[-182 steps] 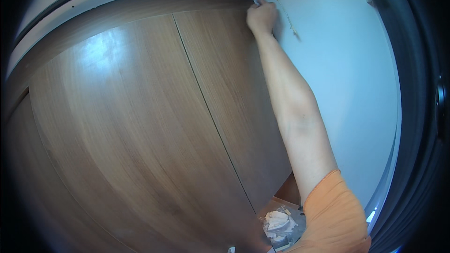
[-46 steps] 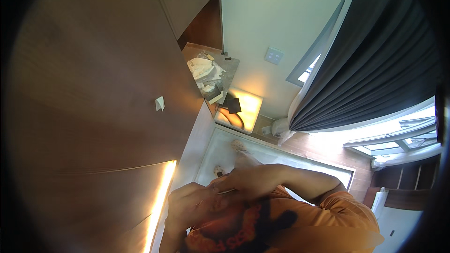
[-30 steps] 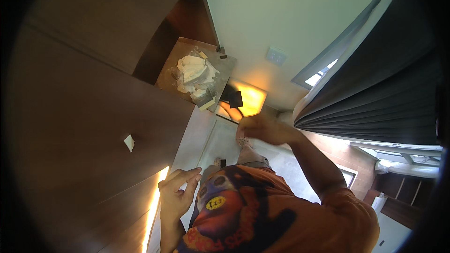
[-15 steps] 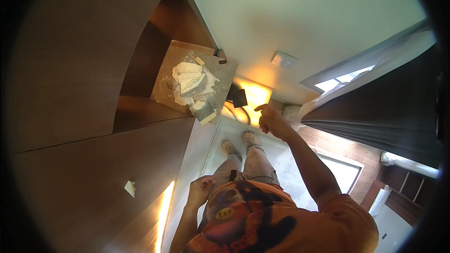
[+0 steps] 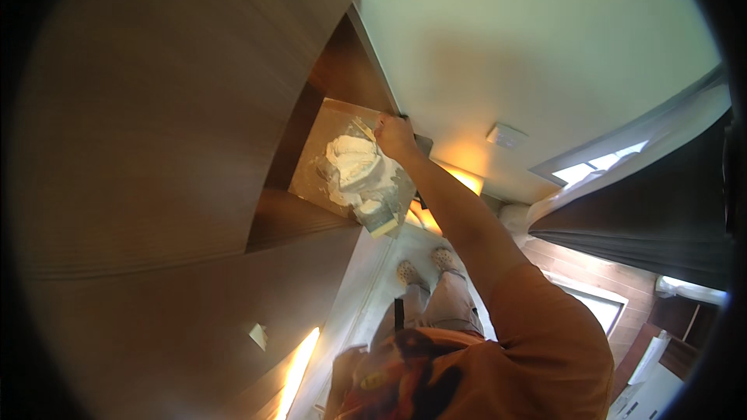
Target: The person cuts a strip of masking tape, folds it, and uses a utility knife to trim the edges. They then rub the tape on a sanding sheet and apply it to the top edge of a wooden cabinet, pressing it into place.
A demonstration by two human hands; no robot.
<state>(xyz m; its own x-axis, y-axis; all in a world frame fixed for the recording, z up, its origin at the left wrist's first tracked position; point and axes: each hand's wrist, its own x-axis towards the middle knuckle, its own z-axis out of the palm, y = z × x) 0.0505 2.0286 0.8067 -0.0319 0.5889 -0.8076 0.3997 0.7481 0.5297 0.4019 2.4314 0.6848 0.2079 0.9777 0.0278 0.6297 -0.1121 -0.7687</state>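
Note:
A grey board (image 5: 306, 181) rests in the opening of the dark wooden cabinet, with a heap of white putty (image 5: 352, 157) spread over its middle. My right hand (image 5: 394, 136) is at the board's far right corner, fingers curled down beside a small dark object (image 5: 404, 117); what they hold is hidden. Close to those fingers lies a narrow tool with a pale yellow handle (image 5: 363, 127). On the board's near edge sits a broad scraper (image 5: 384, 228) with a pale edge. Low in the picture, my left hand (image 5: 352, 351) is dim and blurred beside my shirt.
Brown cabinet panels (image 5: 156, 148) fill the left side. A pale wall (image 5: 545, 39) with a white switch plate (image 5: 506, 136) stands at right, beside a dark curtain (image 5: 646, 210). A glowing lamp area (image 5: 461, 179) lies beyond my right forearm. My shoes (image 5: 444, 259) are on the pale floor.
My right hand has moved left and away from me, from near the glowing area to the board's far corner. The view has shifted, and my left hand shows less clearly.

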